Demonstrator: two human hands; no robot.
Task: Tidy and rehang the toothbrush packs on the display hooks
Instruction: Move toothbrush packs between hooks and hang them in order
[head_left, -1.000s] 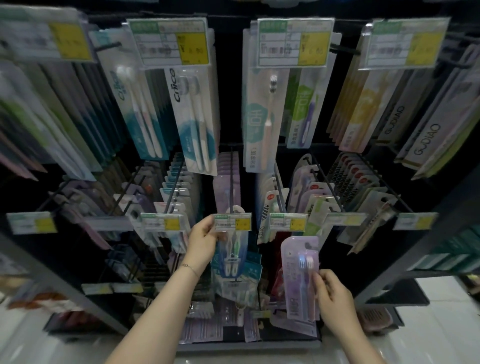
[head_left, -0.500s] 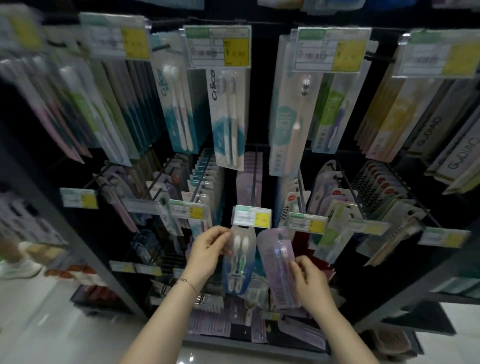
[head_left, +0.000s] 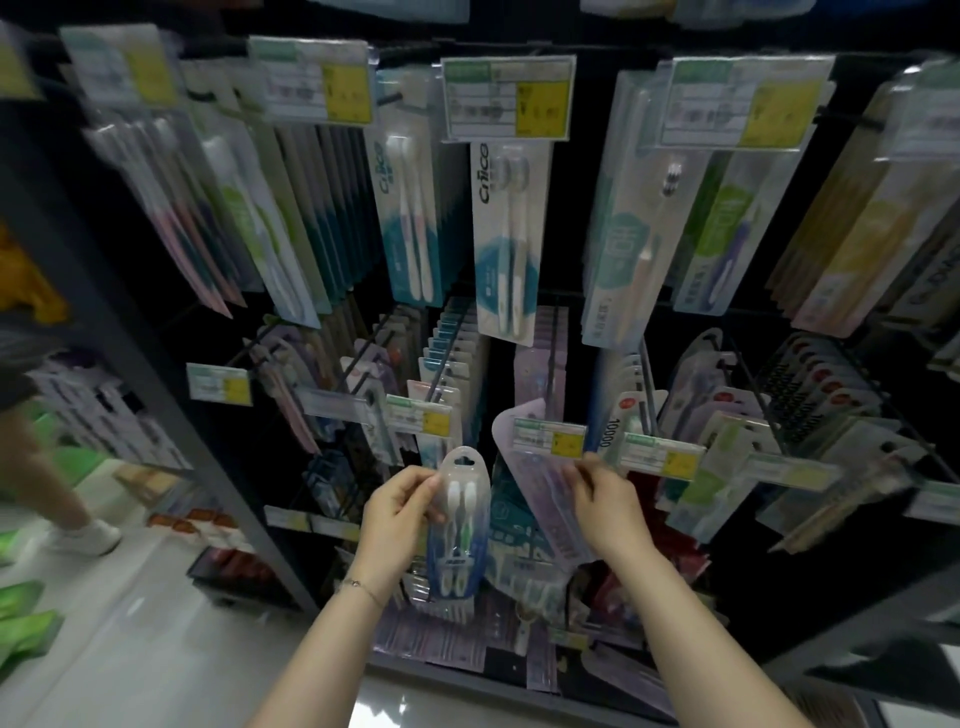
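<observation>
1. The left hand (head_left: 400, 514) pinches a blue pack (head_left: 460, 525) by its edge, below-left of the centre tag (head_left: 549, 438), on no hook.
2. The right hand (head_left: 605, 506) grips a lilac pack (head_left: 540, 499) whose top sits behind that tag; I cannot tell if it is hooked.
3. Two packs are in hand, one each, and both probably remain to hang.
4. Loose packs (head_left: 457, 644) below the tag are too blurred to count.

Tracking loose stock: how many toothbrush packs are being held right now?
2. A blue pack in the left hand; a lilac pack in the right hand, partly behind a price tag. More could be hidden behind them.
</observation>
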